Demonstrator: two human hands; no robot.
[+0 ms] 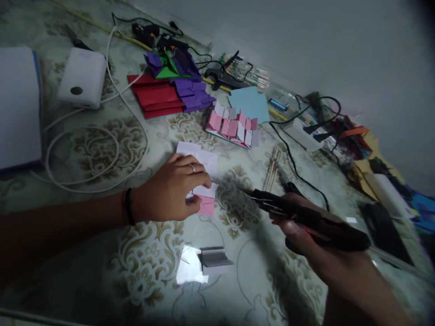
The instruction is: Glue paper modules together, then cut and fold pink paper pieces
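Note:
My left hand (173, 185) lies palm down with bent fingers on a folded white and pink paper piece (205, 206), pressing it on the patterned tablecloth. A black glue gun (306, 219) is gripped in my right hand (316, 246), its nozzle pointing left, a little to the right of the paper and apart from it. Nearer to me sits a small folded grey paper (215, 257). Beyond my left hand stands a row of folded pink and white papers (233, 126).
Red paper (158, 97), purple folds (193, 94) and light blue sheets (251, 104) lie farther back. At left are a white power bank (83, 77) and looped white cable (146, 131). Glue sticks (273, 170), a power strip (302, 133) and a phone (385, 231) are at right.

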